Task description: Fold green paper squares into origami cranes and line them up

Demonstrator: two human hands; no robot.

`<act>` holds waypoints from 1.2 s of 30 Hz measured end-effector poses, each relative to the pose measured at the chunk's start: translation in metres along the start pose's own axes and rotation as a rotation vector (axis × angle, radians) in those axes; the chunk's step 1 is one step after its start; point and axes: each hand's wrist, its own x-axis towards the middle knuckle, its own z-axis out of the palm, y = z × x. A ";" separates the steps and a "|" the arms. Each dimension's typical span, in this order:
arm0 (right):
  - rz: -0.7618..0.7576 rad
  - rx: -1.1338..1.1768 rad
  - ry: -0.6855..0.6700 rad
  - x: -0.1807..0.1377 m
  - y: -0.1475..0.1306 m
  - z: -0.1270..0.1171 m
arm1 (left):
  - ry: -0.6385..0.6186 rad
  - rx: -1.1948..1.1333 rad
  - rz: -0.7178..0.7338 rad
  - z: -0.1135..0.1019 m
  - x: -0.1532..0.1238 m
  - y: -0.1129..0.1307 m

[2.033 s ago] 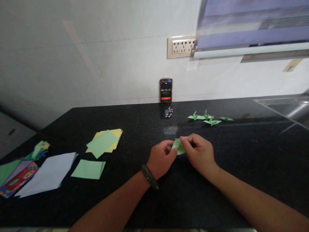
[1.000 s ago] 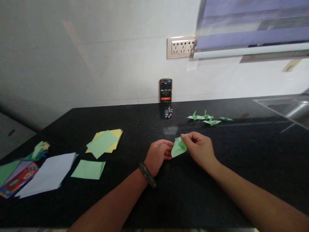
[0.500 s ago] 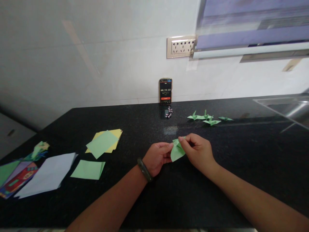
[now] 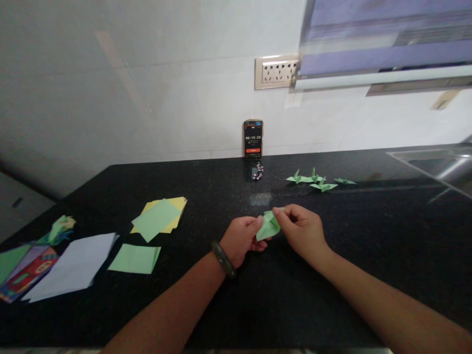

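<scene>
A partly folded piece of light green origami paper [image 4: 268, 227] is held just above the dark counter. My left hand [image 4: 244, 239], with a dark bangle [image 4: 223, 259] at the wrist, pinches its left side between thumb and fingers. At the upper right edge, my right hand [image 4: 303, 232] grips the same paper with thumb and forefinger. Several folded green paper cranes [image 4: 321, 185] stand beyond my right hand. To the left lie a folded green sheet [image 4: 134, 258] and a green square [image 4: 157, 219] on top of yellow paper [image 4: 179, 206].
A phone [image 4: 253, 139] showing a running timer leans on the wall, with a beaded strap [image 4: 258, 172] before it. White sheets [image 4: 73, 268] and a colourful packet [image 4: 31, 273] lie at far left. A sink edge [image 4: 416, 169] is at far right, a wall socket [image 4: 277, 72] above.
The green paper has tilted, and its lower flap now lies higher and further left. My left fingers have shifted underneath it, while my right hand has barely moved.
</scene>
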 end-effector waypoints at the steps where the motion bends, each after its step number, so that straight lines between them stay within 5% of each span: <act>1: 0.010 0.004 0.009 0.000 0.000 0.000 | -0.023 0.013 -0.014 0.000 0.000 0.000; 10: 0.017 0.037 0.027 -0.002 -0.002 0.000 | -0.111 0.038 -0.030 -0.003 -0.003 0.001; 23: 0.069 0.111 0.004 0.000 0.000 0.000 | 0.110 0.600 0.237 -0.007 -0.001 -0.001; 27: 0.130 0.150 -0.075 0.004 0.003 0.001 | 0.228 0.494 0.372 -0.010 0.004 -0.002; 31: 0.164 0.251 -0.231 0.005 0.006 0.002 | 0.062 0.280 0.318 -0.007 0.003 0.003; 36: 0.213 0.310 -0.229 0.005 0.003 0.001 | -0.020 0.311 0.181 -0.005 -0.002 0.006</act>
